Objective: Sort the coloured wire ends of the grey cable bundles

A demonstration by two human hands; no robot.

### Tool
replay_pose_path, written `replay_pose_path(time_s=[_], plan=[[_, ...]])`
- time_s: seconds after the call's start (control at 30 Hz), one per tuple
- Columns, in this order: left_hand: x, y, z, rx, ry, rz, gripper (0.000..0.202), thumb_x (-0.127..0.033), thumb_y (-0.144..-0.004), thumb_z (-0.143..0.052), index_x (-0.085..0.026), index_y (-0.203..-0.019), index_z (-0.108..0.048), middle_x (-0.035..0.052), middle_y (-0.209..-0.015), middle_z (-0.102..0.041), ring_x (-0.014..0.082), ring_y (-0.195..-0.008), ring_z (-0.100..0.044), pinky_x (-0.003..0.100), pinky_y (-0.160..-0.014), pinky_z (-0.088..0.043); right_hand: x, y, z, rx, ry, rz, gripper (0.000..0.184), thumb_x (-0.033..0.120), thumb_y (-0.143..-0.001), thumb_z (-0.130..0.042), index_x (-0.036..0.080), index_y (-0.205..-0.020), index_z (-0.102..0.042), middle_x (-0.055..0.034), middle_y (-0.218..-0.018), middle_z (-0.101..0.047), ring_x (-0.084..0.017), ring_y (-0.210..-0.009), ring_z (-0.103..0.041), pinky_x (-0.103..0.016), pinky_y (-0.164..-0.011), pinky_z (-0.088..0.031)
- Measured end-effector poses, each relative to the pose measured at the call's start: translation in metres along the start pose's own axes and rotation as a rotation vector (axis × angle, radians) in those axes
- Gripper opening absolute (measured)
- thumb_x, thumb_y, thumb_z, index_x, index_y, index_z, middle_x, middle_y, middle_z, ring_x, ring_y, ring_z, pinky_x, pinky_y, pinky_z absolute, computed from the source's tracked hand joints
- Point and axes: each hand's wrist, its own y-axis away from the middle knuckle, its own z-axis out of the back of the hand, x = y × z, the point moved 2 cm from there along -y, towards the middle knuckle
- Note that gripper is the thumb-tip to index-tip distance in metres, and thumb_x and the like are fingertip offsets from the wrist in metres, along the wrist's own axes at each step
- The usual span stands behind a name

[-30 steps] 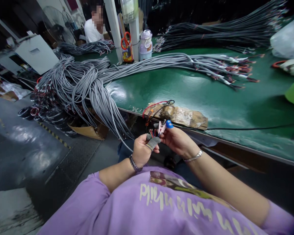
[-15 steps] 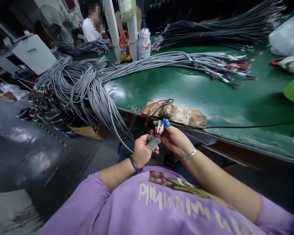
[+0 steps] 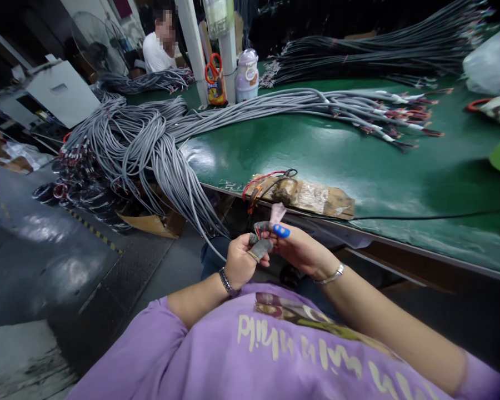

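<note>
My left hand (image 3: 239, 260) is closed, its thumb in a grey finger cot, pinching the end of a grey cable (image 3: 210, 244) whose coloured wire ends (image 3: 258, 228) fan out above the fingers. My right hand (image 3: 302, 249), with a blue cot on one fingertip, is closed on a small pink-and-white clip-like tool (image 3: 277, 214) held against those wire ends. Both hands meet just below the front edge of the green table (image 3: 358, 166).
A thick bundle of grey cables (image 3: 150, 144) drapes over the table's left end to the floor. A taped cardboard pad (image 3: 312, 197) with red and black wires lies at the table's edge. Black cables (image 3: 379, 50), scissors (image 3: 214, 66) and a bottle (image 3: 247, 75) stand behind. A person (image 3: 160, 47) sits far left.
My right hand has turned: the blue-capped finger has dropped from pointing up to lying across the wire ends, and the pink tool has tilted over them. My left hand has stayed put.
</note>
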Motion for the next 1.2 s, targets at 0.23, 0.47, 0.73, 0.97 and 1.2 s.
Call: replay_pose_path(time_s=[0.23, 0.47, 0.73, 0.97, 1.2], plan=[[-0.004, 0.004, 0.000, 0.047, -0.037, 0.028, 0.039, -0.049, -0.071, -0.075, -0.014, -0.066, -0.059, -0.0012, -0.053, -0.059, 0.0077, -0.043, -0.053, 0.020, -0.046, -0.047, -0.002, 0.005, 0.004, -0.096, 0.193, 0.054, 0.032, 0.040, -0.061, -0.086, 0.017, -0.079, -0.073, -0.0006, -0.071, -0.066, -0.012, -0.061, -0.055, -0.026, -0.061, -0.042], [-0.006, 0.005, 0.001, -0.011, -0.062, 0.017, 0.044, -0.056, -0.073, -0.071, -0.015, -0.065, -0.057, -0.0008, -0.055, -0.059, 0.0078, -0.044, -0.053, 0.020, -0.046, -0.045, -0.004, 0.006, -0.001, -0.206, 0.251, 0.099, 0.032, 0.042, -0.059, -0.086, 0.017, -0.070, -0.070, 0.0011, -0.065, -0.061, -0.010, -0.058, -0.047, -0.026, -0.058, -0.038], [-0.005, 0.003, 0.002, -0.032, 0.007, -0.023, 0.040, -0.051, -0.073, -0.073, -0.015, -0.068, -0.057, -0.0028, -0.054, -0.057, 0.0068, -0.043, -0.051, 0.019, -0.044, -0.043, -0.006, 0.007, 0.014, -0.065, 0.043, -0.021, 0.033, 0.042, -0.061, -0.085, 0.020, -0.079, -0.069, -0.0012, -0.075, -0.065, -0.014, -0.067, -0.056, -0.030, -0.068, -0.047], [-0.010, 0.000, -0.007, -0.024, 0.108, -0.001, 0.038, -0.048, -0.071, -0.075, -0.015, -0.069, -0.058, -0.0026, -0.053, -0.058, 0.0068, -0.040, -0.051, 0.018, -0.041, -0.042, 0.003, -0.008, 0.021, -0.169, 0.018, 0.009, 0.041, 0.060, -0.071, -0.073, 0.020, -0.077, -0.067, -0.0008, -0.070, -0.062, -0.012, -0.059, -0.052, -0.026, -0.059, -0.047], [-0.015, -0.004, -0.013, -0.043, 0.106, 0.023, 0.039, -0.051, -0.069, -0.074, -0.015, -0.070, -0.060, -0.0030, -0.051, -0.057, 0.0070, -0.040, -0.050, 0.019, -0.040, -0.041, 0.010, -0.006, 0.010, -0.475, 0.347, 0.369, 0.048, 0.069, -0.071, -0.067, 0.022, -0.063, -0.062, -0.0003, -0.057, -0.056, -0.014, -0.053, -0.046, -0.029, -0.054, -0.039]])
